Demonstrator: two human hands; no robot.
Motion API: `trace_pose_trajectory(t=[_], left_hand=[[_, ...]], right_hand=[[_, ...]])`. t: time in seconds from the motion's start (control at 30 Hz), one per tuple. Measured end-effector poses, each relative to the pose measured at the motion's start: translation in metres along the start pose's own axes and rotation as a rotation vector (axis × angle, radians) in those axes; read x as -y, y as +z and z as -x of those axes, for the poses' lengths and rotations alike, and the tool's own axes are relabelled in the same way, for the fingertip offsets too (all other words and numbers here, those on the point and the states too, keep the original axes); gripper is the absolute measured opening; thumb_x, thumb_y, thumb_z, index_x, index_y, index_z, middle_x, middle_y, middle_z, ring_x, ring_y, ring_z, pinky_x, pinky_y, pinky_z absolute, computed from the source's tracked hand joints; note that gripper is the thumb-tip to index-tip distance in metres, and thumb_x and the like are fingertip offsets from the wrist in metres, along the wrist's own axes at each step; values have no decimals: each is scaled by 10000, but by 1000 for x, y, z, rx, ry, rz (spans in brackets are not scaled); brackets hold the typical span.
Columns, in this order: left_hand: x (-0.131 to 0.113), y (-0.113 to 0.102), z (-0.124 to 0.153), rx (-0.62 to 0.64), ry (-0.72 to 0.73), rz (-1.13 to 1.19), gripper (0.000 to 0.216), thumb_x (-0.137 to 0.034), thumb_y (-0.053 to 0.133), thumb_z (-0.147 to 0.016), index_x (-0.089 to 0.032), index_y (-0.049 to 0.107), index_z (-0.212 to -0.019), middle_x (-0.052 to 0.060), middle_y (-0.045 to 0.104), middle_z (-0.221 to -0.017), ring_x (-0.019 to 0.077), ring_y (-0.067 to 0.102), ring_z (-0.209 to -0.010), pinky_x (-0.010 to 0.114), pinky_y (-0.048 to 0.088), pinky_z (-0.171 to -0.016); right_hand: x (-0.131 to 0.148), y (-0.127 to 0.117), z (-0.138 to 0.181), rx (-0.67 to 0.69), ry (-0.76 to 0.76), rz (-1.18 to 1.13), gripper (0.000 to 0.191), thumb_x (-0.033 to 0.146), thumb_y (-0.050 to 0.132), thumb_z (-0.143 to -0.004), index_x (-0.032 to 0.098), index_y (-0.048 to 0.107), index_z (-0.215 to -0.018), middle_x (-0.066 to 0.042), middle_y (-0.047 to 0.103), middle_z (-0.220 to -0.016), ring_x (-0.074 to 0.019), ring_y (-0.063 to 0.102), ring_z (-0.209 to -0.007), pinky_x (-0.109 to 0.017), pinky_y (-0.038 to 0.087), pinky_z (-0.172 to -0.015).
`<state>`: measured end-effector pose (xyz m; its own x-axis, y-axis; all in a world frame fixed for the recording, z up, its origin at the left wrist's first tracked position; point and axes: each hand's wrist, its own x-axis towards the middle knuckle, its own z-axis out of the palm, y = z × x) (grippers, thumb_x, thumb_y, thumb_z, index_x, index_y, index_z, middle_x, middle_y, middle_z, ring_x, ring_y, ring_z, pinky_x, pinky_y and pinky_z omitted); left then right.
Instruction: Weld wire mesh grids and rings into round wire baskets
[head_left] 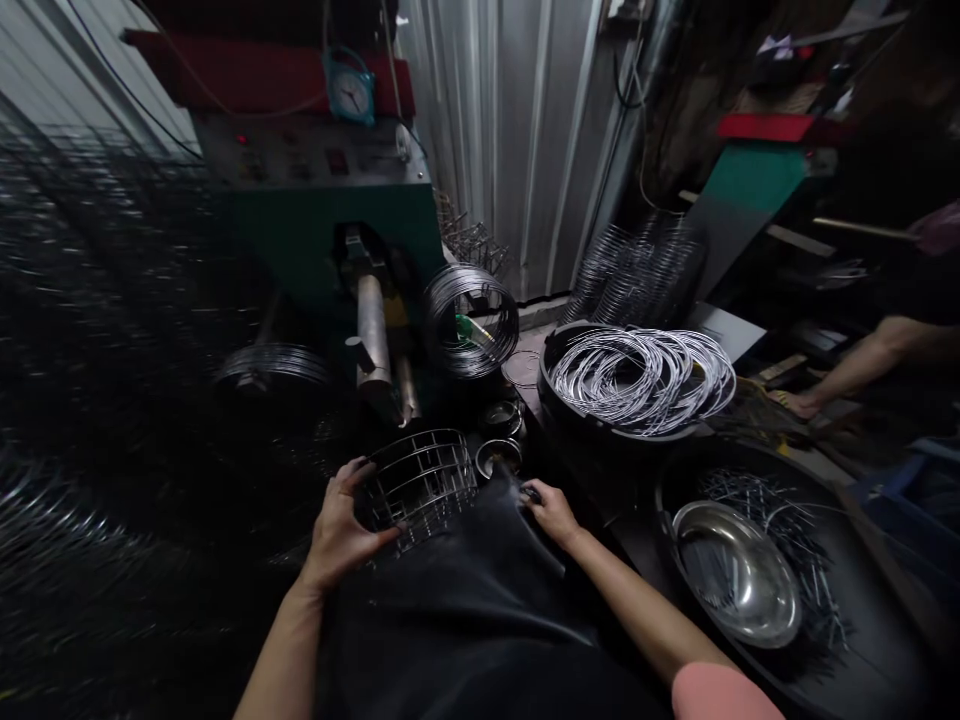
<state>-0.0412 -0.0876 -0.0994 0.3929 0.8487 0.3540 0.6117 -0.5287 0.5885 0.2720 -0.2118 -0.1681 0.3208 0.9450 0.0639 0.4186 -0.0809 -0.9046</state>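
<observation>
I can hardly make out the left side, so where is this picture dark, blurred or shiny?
In the head view, the far left is dark, its wirework smeared; head view again, light gleams on the steel bowl and wire coils; same head view, the left hand and wire basket look clearer.

The silver basket (431,480) has a grid pattern, the near apron (465,600) is black, the far-left machine (300,230) green, the far clock (351,95) blue, the right sleeve (720,692) pink.

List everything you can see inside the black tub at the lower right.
The black tub holds a shiny metal bowl and a loose heap of thin metal pieces beside it. Whatever lies beneath the bowl is covered.
</observation>
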Motion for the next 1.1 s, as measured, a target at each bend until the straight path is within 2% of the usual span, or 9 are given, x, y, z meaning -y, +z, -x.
trace_pose_trajectory(t=[0.1,0.2,0.27,0.37,0.43,0.5,0.77,0.9,1.1], left_hand=[[-11,2,-9,3,51,-132,848,-461,775,-500,-289,423,-1252,78,417,-1363,383,377,-1269,553,341,-1037],[-24,7,-16,33,116,-255,796,-465,758,-498,-234,489,-1210,136,448,-1336,409,397,-1241,567,332,-1018],[-33,11,-19,49,157,-313,783,-447,756,-481,-219,512,-1188,154,464,-1322,424,408,-1224,584,323,-1004],[-41,15,-19,58,197,-338,773,-423,755,-456,-221,529,-1167,159,482,-1310,430,418,-1212,585,326,-990],[-42,14,-17,62,188,-341,751,-411,732,-479,-231,522,-1176,145,483,-1319,416,422,-1215,566,337,-986],[-42,12,-17,74,158,-360,725,-401,694,-524,-219,502,-1199,142,469,-1339,397,420,-1227,540,346,-990],[-44,6,-24,145,72,-329,816,-386,735,-519,-154,442,-1245,181,456,-1351,368,401,-1268,492,350,-1028],[-40,5,-31,148,23,-292,851,-387,758,-500,-156,429,-1249,191,430,-1373,373,379,-1283,510,321,-1042],[-37,0,-37,164,-11,-276,862,-376,771,-494,-173,428,-1258,174,410,-1390,354,353,-1304,493,303,-1052]], right_hand=[[46,-8,-8,211,-105,-30,222,209,600,-742,197,658,-956,-3,679,-826,-149,620,-755,-261,467,-730],[97,-4,-25,572,-218,-8,188,160,598,-755,199,696,-910,12,696,-831,-133,626,-771,-216,463,-717],[121,8,-36,698,-280,108,170,139,602,-759,192,711,-878,22,698,-794,-131,625,-747,-198,459,-679],[140,33,-46,588,-360,405,153,116,599,-773,176,718,-847,21,688,-756,-139,616,-712,-201,452,-637],[144,48,-48,475,-393,558,156,119,604,-783,177,716,-875,-1,692,-824,-151,617,-742,-214,458,-650],[142,56,-48,448,-423,610,167,147,612,-798,186,705,-931,-25,688,-910,-160,620,-788,-223,467,-670],[124,47,-61,592,-617,467,257,260,547,-881,209,640,-1116,-56,659,-1026,-165,624,-905,-243,486,-787],[121,50,-70,631,-660,465,423,235,638,-802,200,581,-1220,-100,621,-1129,-201,624,-961,-279,494,-800],[114,59,-78,631,-660,405,373,118,623,-770,202,628,-1133,-71,661,-1018,-181,633,-922,-270,493,-799]])
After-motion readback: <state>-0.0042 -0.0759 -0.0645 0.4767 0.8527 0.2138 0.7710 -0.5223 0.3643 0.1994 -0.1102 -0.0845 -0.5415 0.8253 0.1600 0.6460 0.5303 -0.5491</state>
